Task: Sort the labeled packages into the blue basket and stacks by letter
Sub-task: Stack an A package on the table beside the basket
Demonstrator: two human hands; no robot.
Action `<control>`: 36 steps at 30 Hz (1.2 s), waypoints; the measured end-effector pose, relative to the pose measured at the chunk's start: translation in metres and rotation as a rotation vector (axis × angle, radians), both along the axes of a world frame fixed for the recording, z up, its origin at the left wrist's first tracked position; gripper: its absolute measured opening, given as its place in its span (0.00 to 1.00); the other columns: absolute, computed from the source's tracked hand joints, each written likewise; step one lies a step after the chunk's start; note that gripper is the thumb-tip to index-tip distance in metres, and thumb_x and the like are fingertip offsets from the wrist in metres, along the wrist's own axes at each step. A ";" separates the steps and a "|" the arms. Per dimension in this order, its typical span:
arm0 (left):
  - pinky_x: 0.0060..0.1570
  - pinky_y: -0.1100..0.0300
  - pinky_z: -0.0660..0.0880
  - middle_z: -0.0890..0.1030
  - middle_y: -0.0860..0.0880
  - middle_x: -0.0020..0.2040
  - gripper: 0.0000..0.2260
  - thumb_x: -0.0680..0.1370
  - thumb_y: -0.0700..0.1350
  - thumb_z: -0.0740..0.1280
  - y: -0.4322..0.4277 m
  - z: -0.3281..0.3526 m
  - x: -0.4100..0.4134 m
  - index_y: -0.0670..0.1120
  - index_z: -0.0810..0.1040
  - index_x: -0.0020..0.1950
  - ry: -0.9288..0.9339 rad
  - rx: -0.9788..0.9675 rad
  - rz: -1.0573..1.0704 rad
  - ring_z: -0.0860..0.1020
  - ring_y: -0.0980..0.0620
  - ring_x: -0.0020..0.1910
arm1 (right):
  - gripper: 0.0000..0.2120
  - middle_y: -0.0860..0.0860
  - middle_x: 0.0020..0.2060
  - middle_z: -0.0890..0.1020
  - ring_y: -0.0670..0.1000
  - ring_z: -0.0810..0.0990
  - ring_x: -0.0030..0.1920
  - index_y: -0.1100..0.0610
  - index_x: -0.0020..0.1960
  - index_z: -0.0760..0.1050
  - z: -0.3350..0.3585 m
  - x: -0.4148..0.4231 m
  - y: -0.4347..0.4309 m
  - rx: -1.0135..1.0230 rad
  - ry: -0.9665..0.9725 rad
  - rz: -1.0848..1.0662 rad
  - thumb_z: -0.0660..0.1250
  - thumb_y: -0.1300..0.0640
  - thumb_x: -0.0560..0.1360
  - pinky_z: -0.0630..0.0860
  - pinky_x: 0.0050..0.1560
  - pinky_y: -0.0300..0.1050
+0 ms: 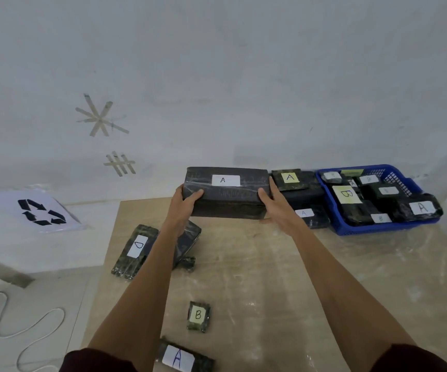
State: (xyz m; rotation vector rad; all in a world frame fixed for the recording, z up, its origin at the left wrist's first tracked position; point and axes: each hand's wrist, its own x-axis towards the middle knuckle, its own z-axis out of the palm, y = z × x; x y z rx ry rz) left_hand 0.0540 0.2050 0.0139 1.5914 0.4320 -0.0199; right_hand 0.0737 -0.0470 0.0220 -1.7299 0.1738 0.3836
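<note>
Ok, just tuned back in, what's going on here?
A person grips the large A package at both ends, left hand and right hand, at the far edge of the table. Beside it sits a pile of A packages, then the blue basket holding mixed A and B packages. A D package, a small B package and a loose A package lie nearer.

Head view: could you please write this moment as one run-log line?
left hand grips left end of large black plastic-wrapped box labelled A | right hand grips right end | blue plastic basket holds A and B packages
</note>
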 end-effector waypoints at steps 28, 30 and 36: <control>0.63 0.51 0.75 0.74 0.46 0.61 0.24 0.81 0.44 0.69 0.014 -0.106 0.106 0.40 0.64 0.74 0.244 0.218 -0.137 0.74 0.46 0.61 | 0.16 0.57 0.46 0.85 0.52 0.83 0.48 0.63 0.54 0.78 -0.125 0.089 0.040 -0.179 0.146 -0.570 0.77 0.54 0.73 0.70 0.38 0.29; 0.63 0.50 0.75 0.74 0.46 0.61 0.24 0.81 0.44 0.68 0.012 -0.113 0.109 0.41 0.64 0.74 0.256 0.223 -0.150 0.74 0.47 0.61 | 0.18 0.58 0.46 0.85 0.52 0.84 0.49 0.64 0.56 0.79 -0.132 0.091 0.038 -0.147 0.173 -0.624 0.78 0.55 0.72 0.69 0.39 0.28; 0.60 0.54 0.73 0.73 0.49 0.60 0.23 0.83 0.44 0.66 0.002 -0.121 0.115 0.40 0.63 0.74 0.261 0.226 -0.156 0.73 0.48 0.61 | 0.19 0.58 0.44 0.85 0.56 0.86 0.47 0.66 0.54 0.79 -0.141 0.097 0.035 0.006 0.244 -0.785 0.81 0.59 0.69 0.82 0.50 0.43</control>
